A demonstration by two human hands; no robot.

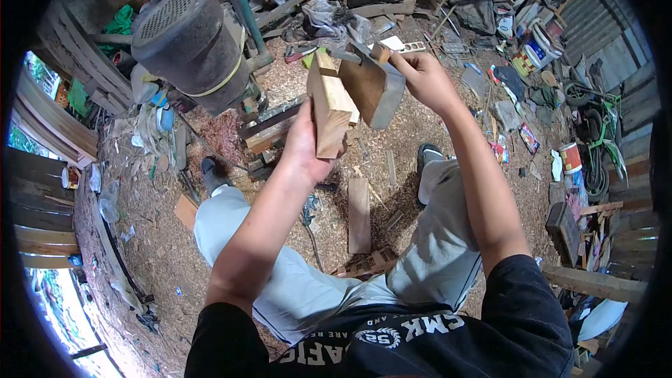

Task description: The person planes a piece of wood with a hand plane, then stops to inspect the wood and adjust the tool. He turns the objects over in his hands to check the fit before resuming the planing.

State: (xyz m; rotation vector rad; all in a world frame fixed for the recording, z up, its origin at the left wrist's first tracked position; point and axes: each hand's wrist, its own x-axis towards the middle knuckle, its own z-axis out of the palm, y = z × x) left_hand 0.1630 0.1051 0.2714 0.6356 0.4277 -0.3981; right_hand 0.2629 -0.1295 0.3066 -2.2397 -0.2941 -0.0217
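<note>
In my left hand (306, 138) is a thick light wooden block (330, 108), tilted upright with its end grain toward me and a notch near its top. My right hand (422, 77), raised to the right, pinches a small wooden piece (380, 52) at the top of a flat metal-edged plate (374, 91). The plate hangs just right of the block; whether they touch is hard to tell. Below, a flat wooden board (359, 215) lies on the floor between my legs.
A large dark motor-like housing (192, 42) stands at upper left, beside a green metal post (241, 7). Wood shavings cover the floor. Paint buckets (535, 49), a small green bicycle (605, 133) and scattered litter line the right. A black cable (311, 238) runs near my left leg.
</note>
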